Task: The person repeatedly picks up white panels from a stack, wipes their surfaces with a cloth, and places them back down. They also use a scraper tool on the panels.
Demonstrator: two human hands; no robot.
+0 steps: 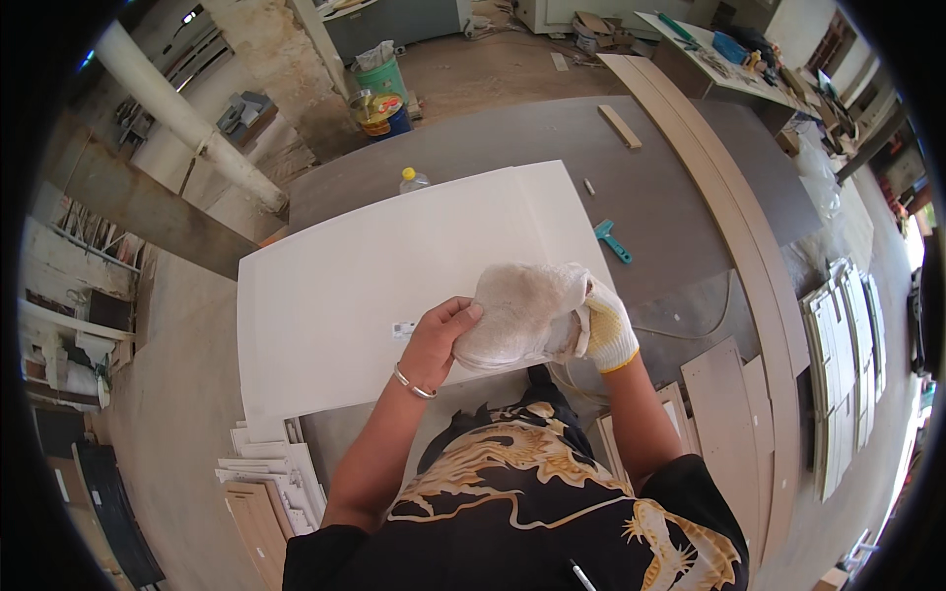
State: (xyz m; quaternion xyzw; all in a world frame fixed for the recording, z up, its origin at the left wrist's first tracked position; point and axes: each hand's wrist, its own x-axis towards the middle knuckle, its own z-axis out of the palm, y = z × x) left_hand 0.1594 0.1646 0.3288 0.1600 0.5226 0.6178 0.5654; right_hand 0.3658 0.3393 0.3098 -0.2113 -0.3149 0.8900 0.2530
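Between my two hands hangs a whitish, stained cloth [522, 313], bunched up above the near edge of a large white panel [374, 266]. My left hand [439, 340] is bare, with a silver bangle at the wrist, and pinches the cloth's left side between thumb and fingers. On my right hand [609, 330] is a white knitted glove with a yellow cuff; its fingers are closed on the cloth's right side and partly hidden by it. A small label [403, 330] lies on the panel near my left hand. Right of the panel rests a teal scraper [613, 241].
The panel lies on a dark grey table [443, 148]. A yellow-capped bottle [413, 180] stands behind it. Long brown boards [719, 187] run along the right. White boards [271, 463] are stacked below left, and more panels [838, 364] stand at right. A pillar [187, 118] rises at left.
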